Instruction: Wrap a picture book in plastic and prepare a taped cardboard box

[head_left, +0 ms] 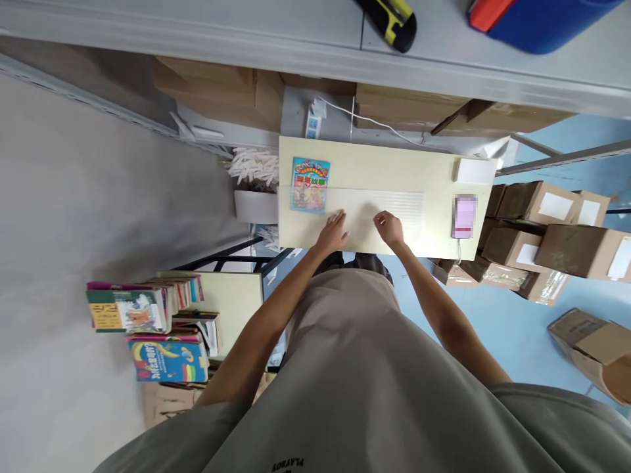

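Observation:
A clear plastic sheet (365, 205) lies across the pale table, and its left part overlaps a colourful children's book (310, 172). My left hand (334, 234) rests on the sheet's near side, just right of the book, with fingers stretched out. To the right, my right hand (389, 228) is over the sheet with its fingers curled in a pinch. What it pinches, if anything, is too small to make out. Faint parallel lines show on the sheet's right end.
The pale table (394, 164) carries a phone (464, 215) with a cable and a white box (476, 171). A grey shelf (246, 26) with a utility knife (394, 23) crosses in front. Stacked books (167, 358) stand left, a bin of white strips (256, 205) beside the table, cardboard boxes (566, 246) right.

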`<state>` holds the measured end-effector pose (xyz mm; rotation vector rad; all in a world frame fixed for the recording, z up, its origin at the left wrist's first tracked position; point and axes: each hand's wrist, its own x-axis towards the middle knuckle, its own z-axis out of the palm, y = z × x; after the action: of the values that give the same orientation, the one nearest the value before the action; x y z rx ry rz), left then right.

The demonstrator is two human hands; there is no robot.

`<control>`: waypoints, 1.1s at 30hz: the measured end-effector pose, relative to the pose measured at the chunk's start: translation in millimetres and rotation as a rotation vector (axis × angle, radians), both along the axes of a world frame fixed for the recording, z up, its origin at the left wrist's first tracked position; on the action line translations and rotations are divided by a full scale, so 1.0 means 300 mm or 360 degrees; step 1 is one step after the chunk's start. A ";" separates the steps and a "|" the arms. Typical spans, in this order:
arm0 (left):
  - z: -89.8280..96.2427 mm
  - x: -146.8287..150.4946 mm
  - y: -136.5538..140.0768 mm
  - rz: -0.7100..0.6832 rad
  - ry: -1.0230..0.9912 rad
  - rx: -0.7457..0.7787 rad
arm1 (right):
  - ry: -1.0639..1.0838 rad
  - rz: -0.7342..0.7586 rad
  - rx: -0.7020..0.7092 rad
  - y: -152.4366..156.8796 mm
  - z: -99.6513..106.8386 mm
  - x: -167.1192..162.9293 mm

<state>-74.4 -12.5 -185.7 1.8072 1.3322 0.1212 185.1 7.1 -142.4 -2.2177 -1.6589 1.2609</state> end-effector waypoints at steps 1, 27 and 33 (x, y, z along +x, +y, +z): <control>0.001 -0.030 0.008 0.0035 -0.0041 -0.0011 | 0.0151 -0.0045 -0.0036 0.019 -0.009 -0.072; -0.099 -0.412 0.619 0.1166 0.0032 -0.0175 | 0.0649 -0.0531 -0.0615 0.067 -0.151 -0.543; 0.015 -0.377 0.666 0.1179 -0.0072 0.0393 | 0.0663 -0.0493 -0.0630 0.062 -0.151 -0.532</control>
<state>-187.6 187.3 -181.3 1.3976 1.9596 0.7442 25.4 25.7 -187.8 -2.0858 -0.9403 1.9127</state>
